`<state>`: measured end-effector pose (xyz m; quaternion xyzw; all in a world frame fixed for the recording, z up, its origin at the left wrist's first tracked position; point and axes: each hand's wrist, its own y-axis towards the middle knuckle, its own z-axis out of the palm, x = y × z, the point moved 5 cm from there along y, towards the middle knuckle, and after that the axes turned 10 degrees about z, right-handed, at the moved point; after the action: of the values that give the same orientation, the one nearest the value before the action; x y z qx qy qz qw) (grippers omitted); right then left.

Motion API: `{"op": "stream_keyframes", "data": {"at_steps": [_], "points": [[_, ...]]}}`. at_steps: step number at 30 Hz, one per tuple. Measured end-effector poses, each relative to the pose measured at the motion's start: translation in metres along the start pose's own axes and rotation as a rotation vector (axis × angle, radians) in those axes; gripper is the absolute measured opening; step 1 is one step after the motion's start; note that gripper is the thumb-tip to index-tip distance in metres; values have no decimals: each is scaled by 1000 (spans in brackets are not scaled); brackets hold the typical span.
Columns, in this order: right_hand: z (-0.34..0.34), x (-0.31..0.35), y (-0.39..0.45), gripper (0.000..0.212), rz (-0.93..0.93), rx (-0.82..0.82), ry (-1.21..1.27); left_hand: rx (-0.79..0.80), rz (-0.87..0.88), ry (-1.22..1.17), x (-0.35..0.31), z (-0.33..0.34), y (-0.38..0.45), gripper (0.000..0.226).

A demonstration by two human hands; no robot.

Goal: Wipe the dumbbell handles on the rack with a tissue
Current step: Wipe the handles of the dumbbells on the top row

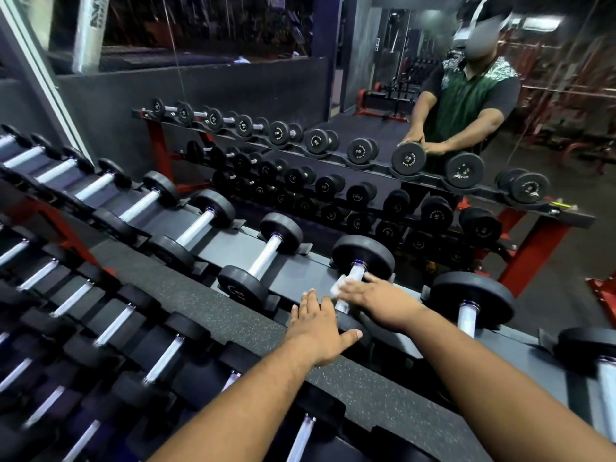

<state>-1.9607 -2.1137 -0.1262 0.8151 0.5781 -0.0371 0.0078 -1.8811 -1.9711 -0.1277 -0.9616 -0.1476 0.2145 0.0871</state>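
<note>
A row of black dumbbells with shiny metal handles lies on the top tier of the rack (300, 258). My right hand (370, 295) lies over the handle of one dumbbell (363, 258), pressing a white tissue (336, 288) against the bar; the tissue peeks out at my fingertips. My left hand (316, 325) rests flat, fingers straight, on the near black head of the same dumbbell, which it mostly hides. More dumbbells sit to the left (266, 251) and to the right (470, 305).
A lower tier with several more dumbbells (166, 355) runs along the near left. A mirror behind the rack reflects the rack and a person in a green shirt (466, 95). Speckled rubber padding (213, 305) separates the tiers.
</note>
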Motion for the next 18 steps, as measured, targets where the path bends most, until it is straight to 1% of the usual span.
{"op": "stream_keyframes", "data": {"at_steps": [2,3,4,5,7,8,9,11,12,15,18], "points": [[-3,-7,3,74,197,-27,-25,-3,-4,-1,1,0,0,103],[-3,-5,5,73,253,-33,6,-8,-5,-3,1,-1,0,103],[-2,2,5,71,267,-34,46,-10,-3,-4,1,-1,0,103],[3,9,4,67,236,-16,103,-9,1,-4,0,-1,0,103],[11,18,-5,62,106,58,174,-8,5,-4,1,1,0,103],[15,14,-7,62,79,92,180,-7,7,1,1,1,1,103],[16,7,-7,64,102,96,171,-7,9,8,1,0,1,103],[14,-7,0,70,260,36,203,7,13,13,1,1,3,104],[12,-8,5,69,343,-13,284,6,9,15,1,1,2,104],[22,3,13,57,458,-88,539,3,2,20,0,-1,1,105],[37,2,0,45,553,-126,705,4,1,20,1,1,3,106]]}}
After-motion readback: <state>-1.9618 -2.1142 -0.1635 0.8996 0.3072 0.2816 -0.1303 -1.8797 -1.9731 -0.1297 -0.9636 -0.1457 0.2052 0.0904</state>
